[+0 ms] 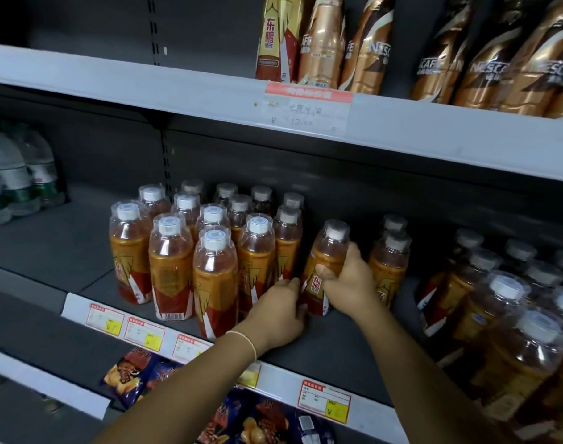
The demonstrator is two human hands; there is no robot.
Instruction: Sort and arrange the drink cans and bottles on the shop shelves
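- The energy-drink bottle [328, 251] stands on the middle shelf [337, 341] with its cap leaning slightly away from the cluster. Your right grip [347, 280] is closed round its waist, thumb across the label.
- Your left grip [280, 312] lies against the foot of that bottle. Its fingertips are hidden, so I cannot tell whether it clasps the bottle or only steadies it.
- The main risk is a knock-on. The cluster of matching bottles [209, 251] stands just left of the held bottle, packed close. If you slide the held bottle in tilted, its shoulder could tip the nearest bottles like skittles.
- Your left wrist sits close beside the cluster's front bottles, so pulling it back carelessly could drag one towards the shelf edge.
- Just right of the held bottle, partly behind your right grip, stands a pair of bottles [390, 261]. A wide swing of your right elbow could knock them.
- The plastic wrap looks smooth, so a loose hold could let the bottle slip. A drop in front of it would probably land on the snack packets [145, 370] below.
- Set it upright before you let go.
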